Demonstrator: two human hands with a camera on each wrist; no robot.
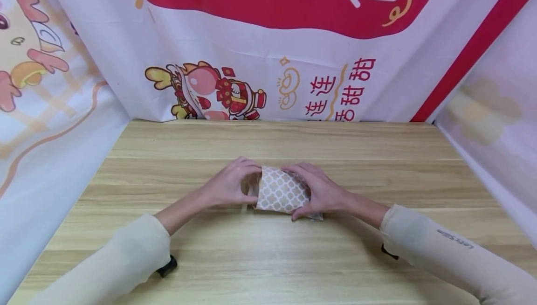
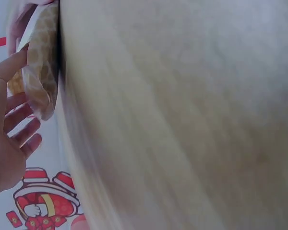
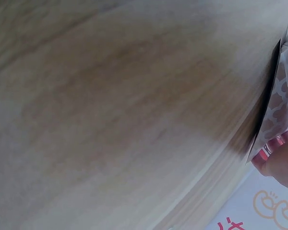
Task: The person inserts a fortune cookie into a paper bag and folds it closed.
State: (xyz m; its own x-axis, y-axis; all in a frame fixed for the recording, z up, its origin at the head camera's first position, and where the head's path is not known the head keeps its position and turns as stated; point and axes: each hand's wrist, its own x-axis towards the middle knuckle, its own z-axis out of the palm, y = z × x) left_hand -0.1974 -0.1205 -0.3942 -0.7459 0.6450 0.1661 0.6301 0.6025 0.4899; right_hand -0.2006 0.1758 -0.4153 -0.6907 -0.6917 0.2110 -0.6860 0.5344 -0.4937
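Observation:
A tan packet point(image 1: 278, 190) with a white lattice pattern lies at the middle of the wooden table, with clear plastic at its ends. My left hand point(image 1: 231, 182) holds its left end, thumb at the near corner and fingers at the far one. Across the right part curves my right hand point(image 1: 324, 189), its thumb on the near edge and fingers on the far edge. In the left wrist view the left thumb touches the packet point(image 2: 42, 52) while the other fingers lie behind it. The right wrist view shows only part of the packet point(image 3: 279, 108); its contents cannot be made out.
The wood-grain table point(image 1: 268, 258) reaches back to a printed cloth point(image 1: 268, 72) hanging behind it. More cloth hangs at the left point(image 1: 67, 123) and right sides. Small black pieces point(image 1: 168, 266) show under both sleeves.

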